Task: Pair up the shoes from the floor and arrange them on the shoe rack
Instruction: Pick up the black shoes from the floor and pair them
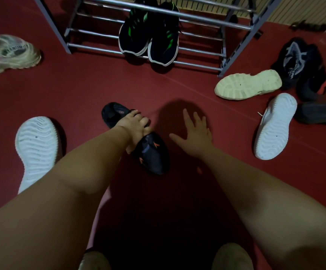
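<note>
Head view: L arm reaches fwd, left hand (136, 125) curled round the middle of a dark shoe (152, 152) w/ orange marks, which sits low at the floor (99, 84) just ahead of the person; can't tell if it's lifted or touching. Right hand (195, 129) is spread flat, fingers straight, gripping nothing, just beside that shoe.

Progress: early, approx. one pair done. Black-and-green pair (152, 36) sits side by side on the bottom tier of the shoe rack (99, 50).

Left on the floor:
- white shoe (37, 145), sole up, L side
- second white shoe (275, 125), sole up, R side, well apart from the first
- cream sneaker (8, 53), far L
- cream shoe (248, 85), sole up, near the rack's R leg
- dark heap (302, 65), far R. The held shoe's mate is prob. in there, as one has orange trim.
</note>
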Available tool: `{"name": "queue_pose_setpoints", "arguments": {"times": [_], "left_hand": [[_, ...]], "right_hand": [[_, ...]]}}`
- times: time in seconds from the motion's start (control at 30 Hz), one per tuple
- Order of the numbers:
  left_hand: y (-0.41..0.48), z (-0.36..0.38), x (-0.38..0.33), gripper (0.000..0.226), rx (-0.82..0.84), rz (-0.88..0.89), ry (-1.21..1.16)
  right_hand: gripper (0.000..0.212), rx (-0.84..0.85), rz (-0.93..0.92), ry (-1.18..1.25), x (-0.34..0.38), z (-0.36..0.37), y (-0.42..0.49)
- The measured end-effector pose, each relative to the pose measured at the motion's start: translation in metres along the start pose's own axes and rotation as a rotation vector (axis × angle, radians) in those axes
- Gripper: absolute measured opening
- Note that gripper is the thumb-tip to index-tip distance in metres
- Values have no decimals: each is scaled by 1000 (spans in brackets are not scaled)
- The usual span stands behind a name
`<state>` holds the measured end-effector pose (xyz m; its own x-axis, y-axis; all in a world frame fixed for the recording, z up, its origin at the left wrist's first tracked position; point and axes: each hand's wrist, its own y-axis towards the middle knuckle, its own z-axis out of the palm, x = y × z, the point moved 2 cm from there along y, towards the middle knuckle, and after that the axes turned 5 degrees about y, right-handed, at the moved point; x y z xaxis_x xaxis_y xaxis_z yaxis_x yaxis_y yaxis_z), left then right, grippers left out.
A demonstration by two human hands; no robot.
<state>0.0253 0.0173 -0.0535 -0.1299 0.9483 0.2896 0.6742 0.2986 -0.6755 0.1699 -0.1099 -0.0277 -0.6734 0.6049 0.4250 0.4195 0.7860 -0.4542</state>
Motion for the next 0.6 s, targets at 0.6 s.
{"name": "queue_pose_setpoints", "arguments": {"times": [0.6], "left_hand": [[-56,46,1,107,-60,-429,-1351]], "right_hand": [[84,196,122,403,7,19,-9]]}}
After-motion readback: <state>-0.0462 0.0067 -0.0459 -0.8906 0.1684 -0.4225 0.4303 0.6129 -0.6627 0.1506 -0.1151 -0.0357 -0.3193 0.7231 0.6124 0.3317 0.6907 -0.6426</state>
